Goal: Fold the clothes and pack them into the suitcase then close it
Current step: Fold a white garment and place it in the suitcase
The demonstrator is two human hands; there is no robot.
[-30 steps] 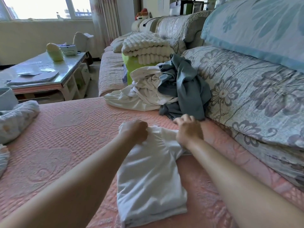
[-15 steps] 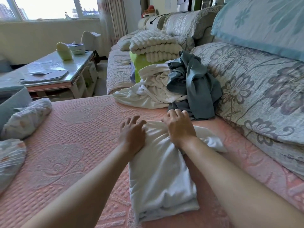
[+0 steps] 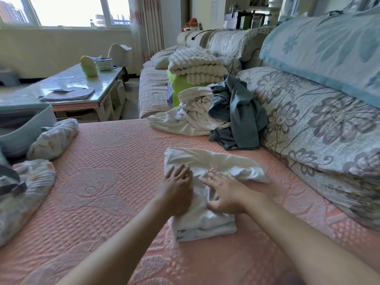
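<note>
Just below the frame's centre, the straight fingers of both hands lie flat, gripping nothing. Left hand and right hand press a half-folded white garment on the pink bedcover. Unfolded clothes heap just above it; a pale blue suitcase sits at mid-left.

Left hand, right hand now flat
</note>
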